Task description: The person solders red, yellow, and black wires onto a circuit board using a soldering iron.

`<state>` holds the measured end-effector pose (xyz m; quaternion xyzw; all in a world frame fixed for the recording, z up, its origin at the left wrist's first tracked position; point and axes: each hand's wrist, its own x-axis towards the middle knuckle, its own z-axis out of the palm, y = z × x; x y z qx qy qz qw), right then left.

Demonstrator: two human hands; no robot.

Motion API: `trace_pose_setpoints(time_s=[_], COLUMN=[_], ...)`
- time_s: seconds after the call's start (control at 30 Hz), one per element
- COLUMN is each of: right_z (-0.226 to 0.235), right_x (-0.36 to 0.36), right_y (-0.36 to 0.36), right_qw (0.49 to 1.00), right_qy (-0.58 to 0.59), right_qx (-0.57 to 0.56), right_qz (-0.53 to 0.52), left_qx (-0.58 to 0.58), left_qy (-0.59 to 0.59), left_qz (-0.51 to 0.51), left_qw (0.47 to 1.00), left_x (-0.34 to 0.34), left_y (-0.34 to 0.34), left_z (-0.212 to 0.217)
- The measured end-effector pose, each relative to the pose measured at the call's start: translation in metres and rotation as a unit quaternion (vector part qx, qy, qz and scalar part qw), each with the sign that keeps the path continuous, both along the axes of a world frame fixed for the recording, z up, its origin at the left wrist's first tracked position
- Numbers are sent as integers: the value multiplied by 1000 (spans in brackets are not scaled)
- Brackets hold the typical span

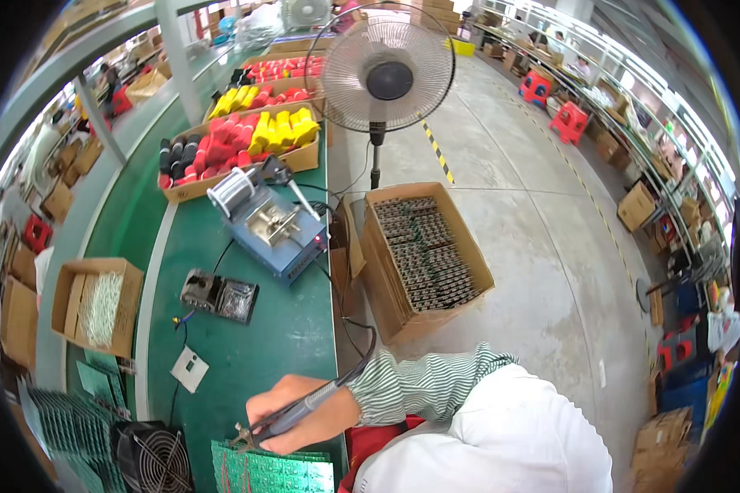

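As a soldering iron [304, 407] is clasped, the right grip [312, 421] is closed; boards [275, 474] are overhung. A fan [158, 460] is set nearby.

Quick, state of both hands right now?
Left hand: not in view, can't tell.
Right hand: closed, holding the soldering iron.

Right arm [423, 384] starts near 5 o'clock, points toward 9 o'clock. Right hand [308, 413] near 7 o'clock, fingers [281, 444] curled in grip.
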<state>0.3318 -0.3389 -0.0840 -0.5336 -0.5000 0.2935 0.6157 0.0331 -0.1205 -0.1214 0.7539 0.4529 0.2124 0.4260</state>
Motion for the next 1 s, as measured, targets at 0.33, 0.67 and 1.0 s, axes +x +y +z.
trace_pose_setpoints(time_s=[0.33, 0.67, 1.0], right_z=[-4, -2, -4], right_x=[-7, -14, -26], right_y=[-9, -18, -19], right_qw=[997, 994, 997], right_qy=[34, 23, -42], right_qx=[13, -45, -58], right_qz=[68, 99, 36], left_qx=[208, 341, 173], left_qy=[41, 234, 68], left_qz=[-151, -121, 60], left_qw=[966, 903, 981], left_x=[49, -7, 6], left_y=[-8, -57, -124], left_z=[-13, 4, 69])
